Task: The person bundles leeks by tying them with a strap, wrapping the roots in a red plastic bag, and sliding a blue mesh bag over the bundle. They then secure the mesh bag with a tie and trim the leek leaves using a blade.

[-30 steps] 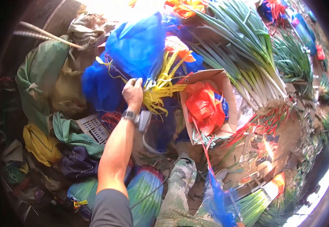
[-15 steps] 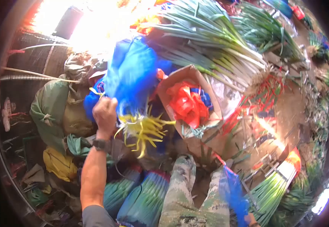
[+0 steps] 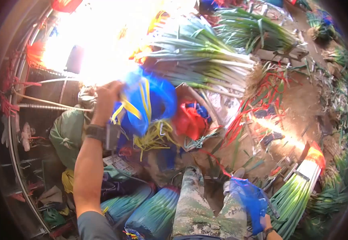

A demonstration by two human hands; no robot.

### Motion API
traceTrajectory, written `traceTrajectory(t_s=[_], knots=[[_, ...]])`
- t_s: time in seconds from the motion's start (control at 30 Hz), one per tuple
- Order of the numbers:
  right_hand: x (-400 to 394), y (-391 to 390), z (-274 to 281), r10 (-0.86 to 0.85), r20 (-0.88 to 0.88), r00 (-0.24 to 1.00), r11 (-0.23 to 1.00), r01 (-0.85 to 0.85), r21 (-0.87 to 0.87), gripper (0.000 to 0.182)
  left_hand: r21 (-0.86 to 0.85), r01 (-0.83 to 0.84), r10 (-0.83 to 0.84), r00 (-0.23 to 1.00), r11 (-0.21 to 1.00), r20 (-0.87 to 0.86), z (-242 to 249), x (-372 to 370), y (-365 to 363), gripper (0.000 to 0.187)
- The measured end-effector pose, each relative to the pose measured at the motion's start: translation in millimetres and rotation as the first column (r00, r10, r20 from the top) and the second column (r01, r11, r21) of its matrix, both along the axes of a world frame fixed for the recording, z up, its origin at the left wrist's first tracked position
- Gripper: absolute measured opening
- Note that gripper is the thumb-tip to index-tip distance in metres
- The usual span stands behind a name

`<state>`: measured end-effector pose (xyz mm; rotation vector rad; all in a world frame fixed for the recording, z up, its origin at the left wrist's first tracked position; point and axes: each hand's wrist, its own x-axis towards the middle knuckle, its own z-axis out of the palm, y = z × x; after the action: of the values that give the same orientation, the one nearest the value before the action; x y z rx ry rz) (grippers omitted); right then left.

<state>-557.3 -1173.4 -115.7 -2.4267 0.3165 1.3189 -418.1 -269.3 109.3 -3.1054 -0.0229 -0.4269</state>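
Observation:
My left hand (image 3: 108, 93) is raised beside a bunch of blue mesh bags (image 3: 152, 100) with yellow ties. Its fingers are closed at the edge of the blue mesh, though glare and blur hide part of the grip. Yellow strips (image 3: 156, 134) hang in a tangle below the bags. Low on the right, my right hand (image 3: 266, 226) is closed on another blue mesh bag (image 3: 248, 200), which has a red cord at its mouth and lies over my right leg. Beside it a bundle of green onions (image 3: 296, 192) with an orange wrap at the root end rests in a metal frame (image 3: 288, 176).
A cardboard box (image 3: 210, 106) holds red bags. Behind it lie loose green onions (image 3: 206, 56), with red strips (image 3: 242, 116) scattered on the ground. Two netted bundles (image 3: 152, 212) stand by my left leg. A green sack (image 3: 66, 134) sits at left.
My left hand has moved up and slightly left, and the blue mesh beside it has shifted and spread. My right hand and its blue bag have come further into view. The camera view has shifted.

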Motion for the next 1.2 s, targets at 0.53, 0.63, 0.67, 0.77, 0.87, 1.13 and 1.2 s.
traceTrajectory(t_s=[0.53, 0.63, 0.67, 0.77, 0.87, 1.13, 1.2], knots=[[218.6, 14.6, 191.3, -0.698, 0.405, 0.590, 0.660, 0.311, 0.684, 0.035, -0.833, -0.478, -0.429, 0.714, 0.278, -0.553, -35.0, 97.5, -469.5, 0.031], [217.0, 10.8, 209.6, -0.598, 0.439, 0.671, 0.698, 0.166, 0.697, 0.030, -0.946, -0.303, -0.514, 0.796, 0.115, -0.318, -37.5, 127.1, -567.5, 0.045], [216.1, 11.8, 219.5, -0.464, 0.527, 0.712, 0.775, 0.037, 0.631, 0.031, -0.924, -0.380, -0.538, 0.772, 0.039, -0.340, -27.0, 139.5, -589.4, 0.053], [214.6, 27.2, 251.0, -0.233, 0.765, 0.601, 0.770, -0.366, 0.523, 0.036, -0.790, -0.555, -0.479, 0.785, -0.261, -0.393, -31.2, 159.0, -627.0, 0.058], [196.9, 45.7, 288.6, -0.034, 0.819, 0.574, 0.776, -0.501, 0.383, 0.042, -0.507, -0.718, -0.531, 0.695, -0.477, -0.485, -58.0, 174.6, -623.8, 0.070], [102.0, 69.3, 265.7, 0.254, 0.706, 0.661, 0.774, -0.577, 0.261, 0.036, -0.532, -0.726, -0.674, 0.655, -0.435, -0.342, -57.3, 177.3, -651.3, 0.013], [76.6, 52.7, 250.5, 0.266, 0.377, 0.887, 0.862, -0.394, 0.319, 0.037, -0.476, -0.674, -0.666, 0.713, -0.565, -0.220, -29.9, 190.1, -641.3, 0.015]])
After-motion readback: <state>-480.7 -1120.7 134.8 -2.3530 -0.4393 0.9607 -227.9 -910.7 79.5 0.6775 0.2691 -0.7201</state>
